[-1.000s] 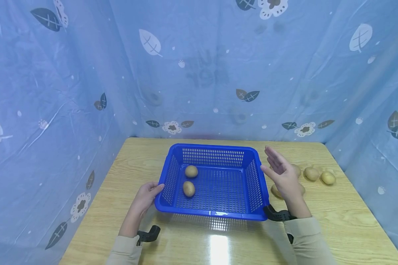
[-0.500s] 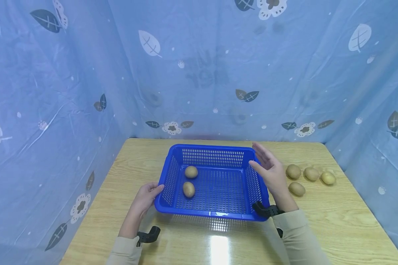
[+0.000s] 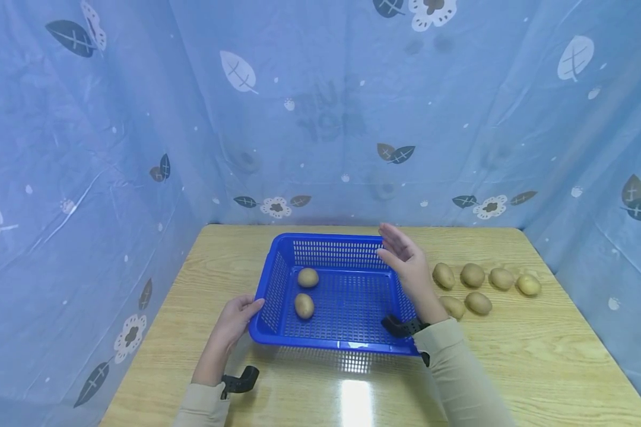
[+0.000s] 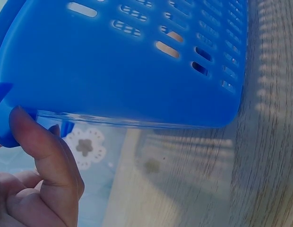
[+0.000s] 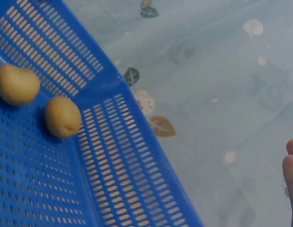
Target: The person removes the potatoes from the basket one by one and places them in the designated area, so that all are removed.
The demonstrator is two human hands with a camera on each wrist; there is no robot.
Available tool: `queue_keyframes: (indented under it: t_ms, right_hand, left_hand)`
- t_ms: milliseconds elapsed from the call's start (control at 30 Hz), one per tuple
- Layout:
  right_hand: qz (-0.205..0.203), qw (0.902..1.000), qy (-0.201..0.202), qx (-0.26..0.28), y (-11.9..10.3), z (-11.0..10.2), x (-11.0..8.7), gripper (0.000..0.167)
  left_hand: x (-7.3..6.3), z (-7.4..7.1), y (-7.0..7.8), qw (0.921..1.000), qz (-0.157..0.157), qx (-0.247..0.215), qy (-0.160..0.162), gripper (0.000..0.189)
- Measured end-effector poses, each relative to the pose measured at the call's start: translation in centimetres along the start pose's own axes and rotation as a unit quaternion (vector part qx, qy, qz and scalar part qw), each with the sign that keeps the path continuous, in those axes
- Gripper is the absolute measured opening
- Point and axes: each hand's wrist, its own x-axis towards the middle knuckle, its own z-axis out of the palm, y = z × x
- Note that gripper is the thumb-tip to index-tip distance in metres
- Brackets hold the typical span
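A blue plastic basket (image 3: 342, 344) with slotted walls stands on the wooden table. Two potatoes lie inside it toward the left: one potato (image 3: 308, 277) farther back, the other potato (image 3: 304, 306) nearer. My left hand (image 3: 235, 317) grips the basket's left rim, thumb on top; the left wrist view shows its fingers curled at the rim of the basket (image 4: 113, 80). Over the basket's right side hovers my right hand (image 3: 408, 267), its fingers straight and nothing held. In the right wrist view, only fingertips (image 5: 292, 165) show at the right edge, apart from the basket (image 5: 132, 156).
Several potatoes (image 3: 472, 276) lie on the table (image 3: 545, 350) to the right of the basket, in two loose rows. A patterned blue curtain (image 3: 320, 118) hangs behind the table and along both sides.
My right hand has moved left, from beside the basket to above its right part, uncovering potatoes on the table. My left hand stays on the rim, and both potatoes in the basket lie still.
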Motion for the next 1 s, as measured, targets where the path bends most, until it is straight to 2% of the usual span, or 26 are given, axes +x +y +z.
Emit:
queue_keyframes:
  t_ms: [733, 1000]
  right_hand:
    - [0.055, 0.9967, -0.058, -0.013, 1.4, 3.2, 2.4, 0.058]
    - [0.084, 0.9935, -0.073, -0.025, 2.6, 4.3, 3.3, 0.056]
  left_hand:
    - [0.0, 0.0, 0.2, 1.0, -0.004, -0.002, 0.0, 0.038]
    - [0.0, 0.0, 0.1, 0.9999, -0.009, -0.008, -0.001, 0.037]
